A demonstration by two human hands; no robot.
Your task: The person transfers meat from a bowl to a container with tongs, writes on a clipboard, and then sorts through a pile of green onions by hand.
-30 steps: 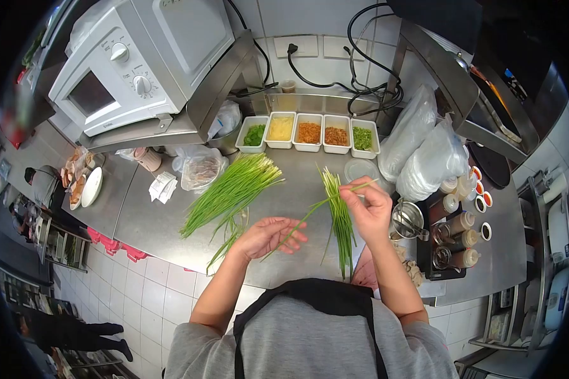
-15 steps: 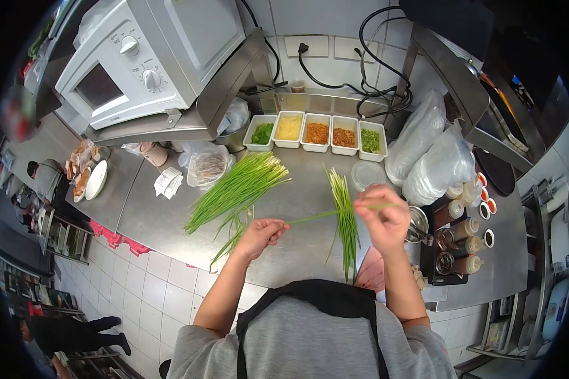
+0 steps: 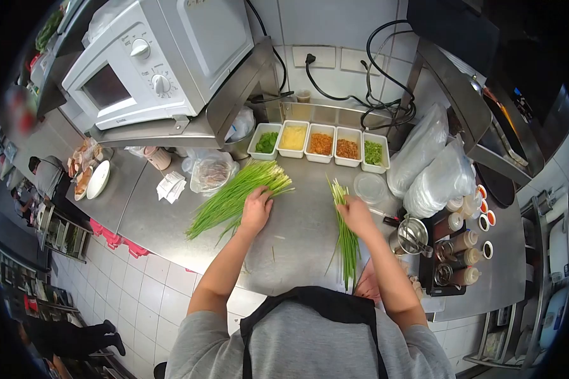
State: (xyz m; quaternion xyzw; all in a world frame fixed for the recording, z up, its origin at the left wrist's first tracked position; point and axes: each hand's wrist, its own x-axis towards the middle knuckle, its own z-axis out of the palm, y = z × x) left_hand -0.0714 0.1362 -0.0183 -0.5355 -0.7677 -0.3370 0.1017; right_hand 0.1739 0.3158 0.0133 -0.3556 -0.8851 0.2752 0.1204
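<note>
A large pile of garlic chives [image 3: 224, 202] lies aslant on the steel counter, its pale ends toward the upper right. My left hand [image 3: 256, 210] rests at the near edge of this pile, fingers curled onto some stalks; the fingertips are partly hidden. To the right lies a smaller bundle of garlic chives [image 3: 348, 252], running toward me with its pale ends away. My right hand [image 3: 356, 215] is on the upper part of that bundle, thumb and fingers closed around stalks there. Small loose scraps [image 3: 273, 254] lie between the two.
Several white tubs hold chopped ingredients, including a tub of green herbs [image 3: 267, 143]. A clear round lid [image 3: 370, 187], metal pot [image 3: 411, 235] and sauce bottles [image 3: 464, 259] stand right. Plastic bags [image 3: 439, 183] are behind them. A microwave [image 3: 133, 69] overhangs the left.
The single stalk stretched between my hands is no longer there. My left hand has moved up to the large pile, my right down to the small bundle. Stray leaves below the pile are gone.
</note>
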